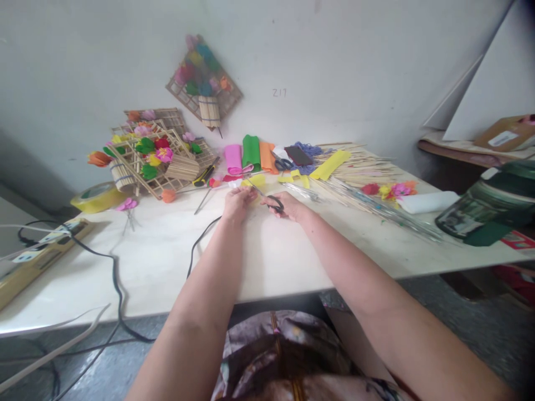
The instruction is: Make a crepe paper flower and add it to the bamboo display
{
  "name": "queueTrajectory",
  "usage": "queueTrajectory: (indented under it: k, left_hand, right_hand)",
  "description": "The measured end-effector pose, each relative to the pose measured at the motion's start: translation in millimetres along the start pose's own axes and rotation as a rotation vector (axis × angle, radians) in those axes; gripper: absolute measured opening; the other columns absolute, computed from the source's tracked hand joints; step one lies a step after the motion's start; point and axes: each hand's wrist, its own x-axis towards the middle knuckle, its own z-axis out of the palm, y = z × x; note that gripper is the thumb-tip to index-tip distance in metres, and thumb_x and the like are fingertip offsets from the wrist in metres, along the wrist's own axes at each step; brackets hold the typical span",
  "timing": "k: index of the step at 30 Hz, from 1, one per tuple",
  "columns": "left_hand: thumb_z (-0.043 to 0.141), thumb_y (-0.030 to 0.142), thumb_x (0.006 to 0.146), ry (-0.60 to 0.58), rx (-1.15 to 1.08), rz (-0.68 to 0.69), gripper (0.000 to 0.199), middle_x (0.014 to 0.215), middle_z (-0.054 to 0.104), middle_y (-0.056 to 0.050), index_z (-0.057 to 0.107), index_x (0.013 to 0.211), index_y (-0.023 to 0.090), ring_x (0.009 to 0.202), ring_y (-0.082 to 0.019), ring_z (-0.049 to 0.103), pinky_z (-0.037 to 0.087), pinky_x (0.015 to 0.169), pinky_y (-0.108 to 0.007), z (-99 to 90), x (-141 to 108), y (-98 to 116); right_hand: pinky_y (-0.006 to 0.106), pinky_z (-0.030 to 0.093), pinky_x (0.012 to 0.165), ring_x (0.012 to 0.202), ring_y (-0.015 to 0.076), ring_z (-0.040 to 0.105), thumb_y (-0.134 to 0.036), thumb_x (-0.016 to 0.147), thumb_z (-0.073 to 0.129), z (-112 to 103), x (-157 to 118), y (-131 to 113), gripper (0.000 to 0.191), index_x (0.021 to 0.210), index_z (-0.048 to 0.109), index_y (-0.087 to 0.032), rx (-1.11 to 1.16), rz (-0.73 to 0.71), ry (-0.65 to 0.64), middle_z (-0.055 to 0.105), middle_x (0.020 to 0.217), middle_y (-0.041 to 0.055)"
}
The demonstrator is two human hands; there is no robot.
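Observation:
My right hand [286,206] is closed round the black handles of a pair of scissors [275,205], whose blades point up and left toward my left hand. My left hand [240,203] pinches a small piece of yellow paper [253,195] near the blades; its exact outline is blurred. Just beyond the hands lie a yellow strip [256,181] and more yellow scraps [295,179]. Rolls of pink paper [233,159], green paper [251,153] and orange paper [268,157] stand behind them.
Stick lattices with paper flowers [161,153] are piled at the left, near yellow tape [98,197] and a power strip [45,250]. Thin sticks [355,167], wires [376,214], a white roll [429,202] and a green bottle [480,203] are at the right. A black cable [196,245] runs beside my left forearm.

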Motion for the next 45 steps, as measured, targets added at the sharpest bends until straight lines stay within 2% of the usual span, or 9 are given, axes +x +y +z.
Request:
queueTrajectory:
  k: [10, 20, 28, 39, 45]
  left_hand:
    - [0.073, 0.014, 0.063, 0.020, 0.020, -0.006, 0.015, 0.066, 0.063, -0.003, 0.058, 0.063, 0.012, 0.062, -0.011, 0.061, 0.053, 0.075, -0.030, 0.4, 0.4, 0.1]
    - [0.074, 0.016, 0.062, 0.029, 0.009, -0.008, 0.019, 0.064, 0.063, -0.003, 0.055, 0.062, 0.014, 0.061, -0.011, 0.060, 0.053, 0.071, -0.028, 1.7, -0.1, 0.5]
    - [0.071, 0.015, 0.068, 0.012, 0.002, -0.014, 0.018, 0.062, 0.059, -0.001, 0.053, 0.063, 0.015, 0.060, -0.011, 0.058, 0.053, 0.075, -0.031, 1.3, 0.3, 0.2]
    - [0.076, 0.018, 0.063, 0.002, -0.010, -0.006, 0.024, 0.063, 0.061, -0.002, 0.053, 0.063, 0.014, 0.059, -0.010, 0.059, 0.053, 0.073, -0.030, -0.3, 2.2, -1.6]
    - [0.073, 0.014, 0.063, 0.020, -0.024, -0.015, 0.017, 0.062, 0.062, -0.003, 0.056, 0.063, 0.013, 0.058, -0.012, 0.060, 0.054, 0.071, -0.031, 1.7, -0.8, 1.4]
  right_hand:
    - [0.014, 0.025, 0.031, 0.033, 0.0021, 0.036, -0.046, 0.070, 0.073, 0.2, 0.1, 0.0, 0.036, 0.067, 0.056, -0.014, -0.026, 0.009, 0.012, 0.048, 0.043, -0.0062]
    - [0.015, 0.026, 0.031, 0.032, 0.0026, 0.036, -0.045, 0.072, 0.071, -1.3, -0.1, 0.7, 0.035, 0.070, 0.059, -0.013, -0.016, 0.007, -0.004, 0.048, 0.045, -0.0055]
    - [0.014, 0.025, 0.031, 0.032, 0.0022, 0.036, -0.042, 0.071, 0.072, -1.9, 1.3, 2.9, 0.033, 0.068, 0.057, -0.014, -0.038, -0.010, -0.008, 0.048, 0.044, -0.0061]
    - [0.013, 0.023, 0.030, 0.032, 0.0013, 0.034, -0.039, 0.068, 0.073, -0.4, 2.8, 5.2, 0.035, 0.059, 0.050, -0.015, -0.060, -0.046, 0.017, 0.046, 0.042, -0.0074]
    - [0.013, 0.023, 0.030, 0.032, 0.0013, 0.034, -0.038, 0.066, 0.074, -0.6, 4.1, 6.8, 0.033, 0.061, 0.052, -0.014, -0.064, -0.065, 0.014, 0.045, 0.042, -0.0079]
